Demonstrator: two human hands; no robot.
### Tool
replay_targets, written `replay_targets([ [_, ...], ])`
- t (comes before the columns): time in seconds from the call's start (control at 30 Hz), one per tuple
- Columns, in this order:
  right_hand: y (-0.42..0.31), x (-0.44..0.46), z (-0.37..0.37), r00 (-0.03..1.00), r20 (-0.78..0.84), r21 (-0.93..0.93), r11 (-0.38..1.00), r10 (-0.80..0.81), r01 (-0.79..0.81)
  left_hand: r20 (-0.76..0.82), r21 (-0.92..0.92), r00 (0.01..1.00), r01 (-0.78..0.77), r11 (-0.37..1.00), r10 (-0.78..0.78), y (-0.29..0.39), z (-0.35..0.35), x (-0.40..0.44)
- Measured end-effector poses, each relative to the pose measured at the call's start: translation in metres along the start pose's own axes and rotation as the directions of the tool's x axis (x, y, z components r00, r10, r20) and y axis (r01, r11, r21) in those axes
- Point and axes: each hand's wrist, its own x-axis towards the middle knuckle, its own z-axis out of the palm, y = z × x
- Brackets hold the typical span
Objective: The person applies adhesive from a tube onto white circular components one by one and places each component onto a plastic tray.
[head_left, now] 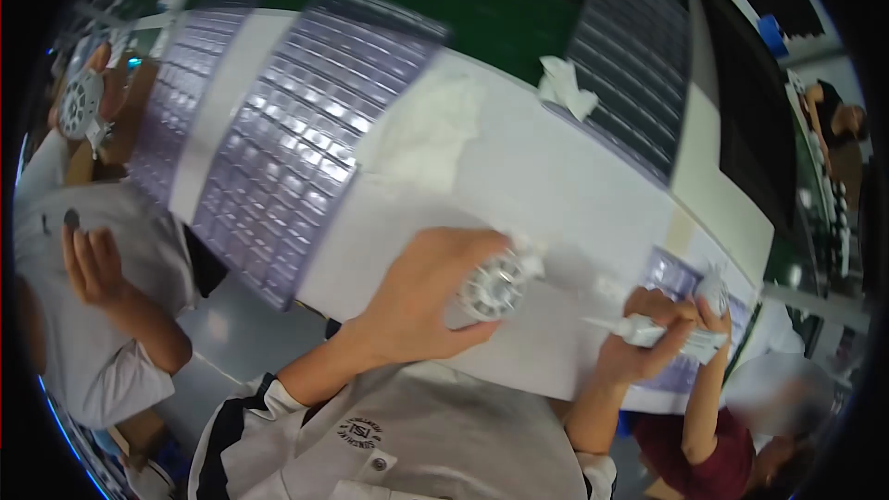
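Note:
In the head view, my left hand [421, 292] is closed around a round white plastic part [495, 287] with a ribbed, wheel-like face and a small tab on its edge. The part is held above the white table [546, 194]. To its right, my right hand [641, 338] grips a white squeeze bottle [702, 344] with a long pointed nozzle. That nozzle points left toward the round part and is apart from it. Print on the bottle is too blurred to read.
Clear plastic compartment trays [296, 120] lie at left, and a dark-looking tray [630, 65] at back right. Crumpled white tissue [567, 88] rests by it. A co-worker at left holds a similar round part [81, 104]; another co-worker's maroon sleeve [718, 449] is close at right.

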Motion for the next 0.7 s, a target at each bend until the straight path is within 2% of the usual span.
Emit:
replay_targets([
  [0.07,-0.01,0.006,0.0,0.996,-0.053,0.053,0.996,0.07,-0.067,-0.329,0.079,0.919,0.257,0.963,-0.218,0.002,-0.04,-0.005],
  [0.13,-0.012,0.008,-0.002,0.997,-0.025,0.09,0.994,0.072,-0.069,-0.57,0.107,0.761,0.441,0.891,-0.308,-0.024,-0.074,-0.002],
  [0.2,-0.015,0.007,-0.004,0.997,0.018,0.112,0.99,0.079,-0.08,-0.645,0.211,0.692,0.568,0.795,-0.324,-0.047,-0.1,0.003],
  [0.37,-0.019,0.005,-0.006,1.0,0.004,0.086,0.996,0.017,-0.017,-0.663,0.245,0.685,0.58,0.777,-0.302,-0.088,-0.11,0.006],
  [0.47,-0.036,0.009,-0.005,0.999,-0.017,0.152,0.987,-0.046,0.048,-0.678,0.47,0.722,0.569,0.675,-0.137,-0.109,-0.109,-0.001],
  [0.5,-0.045,0.01,-0.007,0.996,-0.045,0.12,0.989,-0.078,0.083,-0.677,0.412,0.712,0.577,0.705,-0.188,-0.113,-0.112,-0.001],
  [0.57,-0.069,0.008,-0.017,0.986,-0.089,0.191,0.969,-0.143,0.158,-0.67,0.283,0.682,0.598,0.75,-0.291,-0.126,-0.115,-0.008],
  [0.6,-0.078,0.009,-0.027,0.973,-0.119,0.218,0.951,-0.197,0.219,-0.709,0.183,0.663,0.501,0.846,-0.239,-0.108,-0.106,-0.005],
  [0.63,-0.087,0.007,-0.041,0.954,-0.174,0.151,0.951,-0.243,0.27,-0.692,0.634,0.707,0.497,0.592,0.148,-0.126,-0.113,-0.014],
  [0.7,-0.103,-0.005,-0.061,0.929,-0.259,0.125,0.944,-0.265,0.305,-0.742,0.632,0.594,0.465,0.619,0.311,-0.039,-0.084,0.019],
])
